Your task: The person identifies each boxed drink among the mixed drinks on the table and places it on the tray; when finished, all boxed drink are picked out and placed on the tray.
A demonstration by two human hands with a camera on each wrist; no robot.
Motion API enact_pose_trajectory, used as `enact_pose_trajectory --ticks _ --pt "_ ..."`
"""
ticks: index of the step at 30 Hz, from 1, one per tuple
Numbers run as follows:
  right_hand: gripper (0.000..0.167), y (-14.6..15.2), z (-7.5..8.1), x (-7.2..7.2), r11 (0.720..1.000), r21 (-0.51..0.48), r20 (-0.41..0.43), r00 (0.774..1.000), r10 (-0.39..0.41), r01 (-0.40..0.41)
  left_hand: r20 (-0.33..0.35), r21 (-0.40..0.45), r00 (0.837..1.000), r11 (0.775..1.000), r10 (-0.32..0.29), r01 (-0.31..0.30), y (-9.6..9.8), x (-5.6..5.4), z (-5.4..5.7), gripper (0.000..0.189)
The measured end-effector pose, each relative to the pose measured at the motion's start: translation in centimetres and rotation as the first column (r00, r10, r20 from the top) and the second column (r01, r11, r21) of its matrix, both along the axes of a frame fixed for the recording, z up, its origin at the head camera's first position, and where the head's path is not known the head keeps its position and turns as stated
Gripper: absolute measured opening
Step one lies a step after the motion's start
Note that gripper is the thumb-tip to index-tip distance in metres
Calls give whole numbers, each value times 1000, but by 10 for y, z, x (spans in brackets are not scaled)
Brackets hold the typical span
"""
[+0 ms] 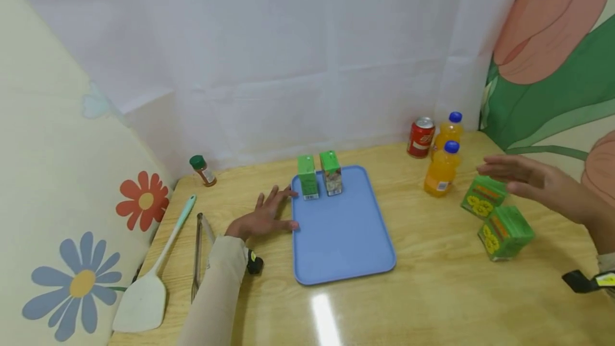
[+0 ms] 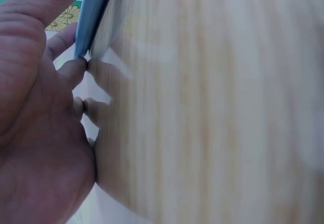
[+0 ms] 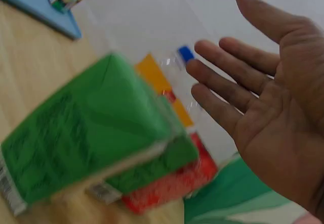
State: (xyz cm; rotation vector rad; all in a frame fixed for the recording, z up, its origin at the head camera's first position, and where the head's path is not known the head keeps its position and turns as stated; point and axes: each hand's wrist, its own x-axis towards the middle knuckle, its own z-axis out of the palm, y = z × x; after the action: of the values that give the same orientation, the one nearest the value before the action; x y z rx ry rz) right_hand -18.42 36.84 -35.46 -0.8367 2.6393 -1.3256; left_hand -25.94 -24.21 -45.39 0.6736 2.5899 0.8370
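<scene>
My left hand (image 1: 261, 221) rests on the table with fingers spread, thumb and fingertips right at the left edge of the blue tray (image 1: 343, 234). Two green drink cartons (image 1: 308, 178) stand side by side at the tray's far left. In the left wrist view, the tray's rim (image 2: 93, 16) lies between thumb and fingers. My right hand (image 1: 540, 178) hovers with straight fingers above two more green cartons with yellow flower-like pictures, the far one (image 1: 482, 199) and the near one (image 1: 504, 235). In the right wrist view its palm (image 3: 283, 113) holds nothing.
Two orange drink bottles with blue caps, the nearer one (image 1: 439, 172) in front, stand at the back right beside a red can (image 1: 421, 138). Leftward lie a spice jar (image 1: 204, 171), metal tongs (image 1: 198, 252) and a white spatula (image 1: 144, 300). A white cloth (image 1: 288, 68) hangs behind.
</scene>
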Motion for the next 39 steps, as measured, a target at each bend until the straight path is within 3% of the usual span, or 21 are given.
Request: enact_pose_trajectory --ticks 7,12,17,20,28,39 --pt "46 19 -25 24 998 2 46 997 -55 55 -5 0 1000 1000 -1 1 1 0 -1 84" --pt "48 23 -41 36 998 -36 91 995 -45 49 7 -14 1000 1000 9 -9 0 -1 -1 85" --pt "56 20 -59 43 995 -54 213 975 -66 79 -7 -28 1000 1000 12 -12 -1 -3 -2 87" --pt "60 21 -68 44 989 -124 271 962 -43 79 -18 -28 1000 1000 10 -11 -1 -4 -4 86" --pt "67 26 -82 48 984 -176 206 979 5 32 -11 -23 1000 1000 16 -16 0 -1 -5 85" --pt "69 20 -87 51 976 -169 90 989 -122 136 -28 -11 1000 1000 0 -1 0 -2 -4 84"
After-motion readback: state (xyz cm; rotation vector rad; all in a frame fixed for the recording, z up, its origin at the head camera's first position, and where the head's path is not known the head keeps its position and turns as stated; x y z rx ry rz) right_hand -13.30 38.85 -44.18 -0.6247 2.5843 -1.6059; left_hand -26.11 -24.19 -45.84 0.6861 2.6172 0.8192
